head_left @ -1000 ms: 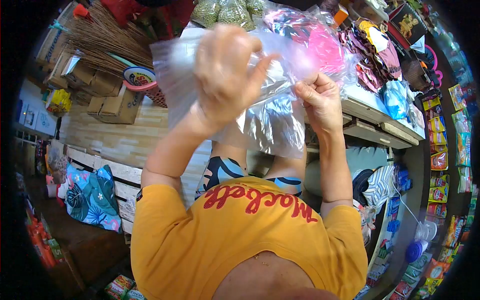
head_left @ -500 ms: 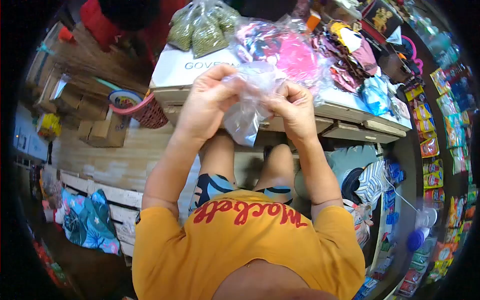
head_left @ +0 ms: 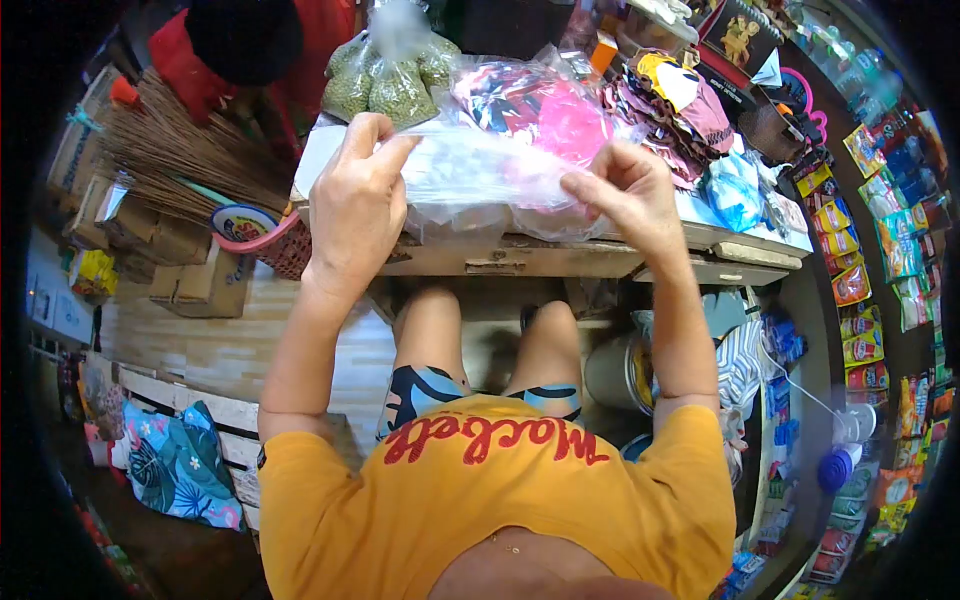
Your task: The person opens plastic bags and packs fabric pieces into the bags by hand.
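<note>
A clear plastic bag is stretched sideways between my two hands, over the front of the white table. My left hand is closed on the bag's left end, its fingers bent and partly hiding the grip. At the other end, my right hand pinches the plastic between thumb and fingers. Behind the bag lies a plastic-wrapped bundle of pink and patterned cloth. Bags of green beans stand at the table's back left.
Folded cloths and a blue plastic bag occupy the table's right part. Drawers run below the tabletop. A pink basket and stick brooms stand to the left. Hanging packets line the right side.
My hands have moved apart, and the bunched plastic bag is now spread wide between them. It has come up from hanging over my knees to the table's front.
</note>
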Motion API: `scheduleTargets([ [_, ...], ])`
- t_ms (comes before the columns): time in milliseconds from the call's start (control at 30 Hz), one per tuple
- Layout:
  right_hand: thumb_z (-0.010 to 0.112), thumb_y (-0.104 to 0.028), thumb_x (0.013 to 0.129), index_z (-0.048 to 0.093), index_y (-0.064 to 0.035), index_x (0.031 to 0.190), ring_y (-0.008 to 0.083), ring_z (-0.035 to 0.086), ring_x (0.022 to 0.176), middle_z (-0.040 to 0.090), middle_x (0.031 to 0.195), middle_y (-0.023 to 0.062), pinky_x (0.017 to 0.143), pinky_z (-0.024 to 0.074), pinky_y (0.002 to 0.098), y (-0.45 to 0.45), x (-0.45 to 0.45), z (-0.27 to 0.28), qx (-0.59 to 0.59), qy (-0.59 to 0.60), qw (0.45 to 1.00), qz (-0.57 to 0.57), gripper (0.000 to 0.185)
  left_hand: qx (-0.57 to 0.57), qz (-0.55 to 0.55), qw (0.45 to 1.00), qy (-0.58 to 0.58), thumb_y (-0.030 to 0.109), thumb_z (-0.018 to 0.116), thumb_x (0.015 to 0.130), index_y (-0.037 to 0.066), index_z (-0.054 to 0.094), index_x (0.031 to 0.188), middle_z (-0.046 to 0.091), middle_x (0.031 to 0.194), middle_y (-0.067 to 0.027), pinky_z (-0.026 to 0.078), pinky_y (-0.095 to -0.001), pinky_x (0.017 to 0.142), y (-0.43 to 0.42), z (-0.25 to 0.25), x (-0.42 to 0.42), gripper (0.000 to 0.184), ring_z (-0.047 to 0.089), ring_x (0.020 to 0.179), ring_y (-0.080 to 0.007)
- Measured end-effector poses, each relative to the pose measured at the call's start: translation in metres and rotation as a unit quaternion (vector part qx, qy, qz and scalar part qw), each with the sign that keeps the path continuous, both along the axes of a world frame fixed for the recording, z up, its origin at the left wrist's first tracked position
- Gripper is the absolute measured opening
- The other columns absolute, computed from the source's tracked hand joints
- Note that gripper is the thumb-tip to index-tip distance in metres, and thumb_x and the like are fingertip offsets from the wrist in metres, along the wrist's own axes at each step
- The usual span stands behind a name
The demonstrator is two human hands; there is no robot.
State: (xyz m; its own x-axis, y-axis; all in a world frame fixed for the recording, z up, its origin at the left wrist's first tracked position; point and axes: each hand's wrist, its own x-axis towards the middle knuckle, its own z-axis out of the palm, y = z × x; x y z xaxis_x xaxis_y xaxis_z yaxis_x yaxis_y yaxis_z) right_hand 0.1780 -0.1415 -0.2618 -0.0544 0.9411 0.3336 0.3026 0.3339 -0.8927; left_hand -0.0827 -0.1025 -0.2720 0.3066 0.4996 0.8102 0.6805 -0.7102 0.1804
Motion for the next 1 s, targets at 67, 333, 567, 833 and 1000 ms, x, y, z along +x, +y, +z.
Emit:
scheduleTargets([
  [67,0.072,-0.011,0.072,0.063,-0.0007,0.079,0.0079,0.055,0.063,0.061,0.07,0.0029,0.057,0.0444,0.0228,0.018,0.028,0.01,0.134,-0.149,0.976,-0.089,0.015,-0.016,-0.009,0.999,-0.03,-0.01,0.05,0.069,0.0,0.06,0.099,0.055,0.101,-0.0147,0.047,-0.0388,0.075,0.002,-0.002,-0.004,0.034,0.058,0.088,-0.0317],
  [333,0.067,-0.01,0.071,0.065,-0.002,0.081,0.0207,0.059,0.071,0.061,0.075,0.0076,0.068,0.0464,0.0306,0.065,0.134,0.038,0.281,-0.388,0.827,-0.295,0.013,-0.053,-0.054,0.997,-0.014,-0.008,0.047,0.071,-0.004,0.055,0.108,0.054,0.113,-0.019,0.045,-0.039,0.083,0.001,-0.009,-0.004,0.039,0.056,0.098,-0.0344],
  [567,0.068,-0.007,0.07,0.062,0.0003,0.081,0.0149,0.058,0.07,0.06,0.078,0.0065,0.067,0.0458,0.0248,0.063,0.143,0.05,0.285,-0.391,0.851,-0.206,0.014,-0.101,-0.083,0.991,-0.011,-0.009,0.046,0.072,-0.003,0.056,0.108,0.054,0.113,-0.0192,0.046,-0.0368,0.081,0.0,-0.011,0.005,0.038,0.057,0.096,-0.0339],
  [833,0.062,-0.007,0.078,0.06,-0.0007,0.083,0.0125,0.054,0.065,0.059,0.073,0.0039,0.063,0.0439,0.0252,0.07,0.16,0.046,0.181,-0.268,0.919,-0.226,0.009,-0.132,-0.122,0.983,-0.033,-0.01,0.045,0.072,-0.002,0.058,0.106,0.056,0.111,-0.0181,0.047,-0.0306,0.069,-0.004,-0.013,0.012,0.037,0.06,0.084,-0.0272],
  [1000,0.054,-0.012,0.089,0.057,-0.0009,0.091,0.0038,0.045,0.06,0.054,0.073,-0.0028,0.053,0.0344,0.0177,0.078,0.172,0.059,0.118,0.062,0.978,-0.158,0.012,-0.126,-0.165,0.977,-0.039,-0.008,0.044,0.072,-0.004,0.061,0.096,0.06,0.098,-0.0151,0.045,-0.029,0.073,0.001,-0.013,0.006,0.03,0.059,0.081,-0.0232],
])
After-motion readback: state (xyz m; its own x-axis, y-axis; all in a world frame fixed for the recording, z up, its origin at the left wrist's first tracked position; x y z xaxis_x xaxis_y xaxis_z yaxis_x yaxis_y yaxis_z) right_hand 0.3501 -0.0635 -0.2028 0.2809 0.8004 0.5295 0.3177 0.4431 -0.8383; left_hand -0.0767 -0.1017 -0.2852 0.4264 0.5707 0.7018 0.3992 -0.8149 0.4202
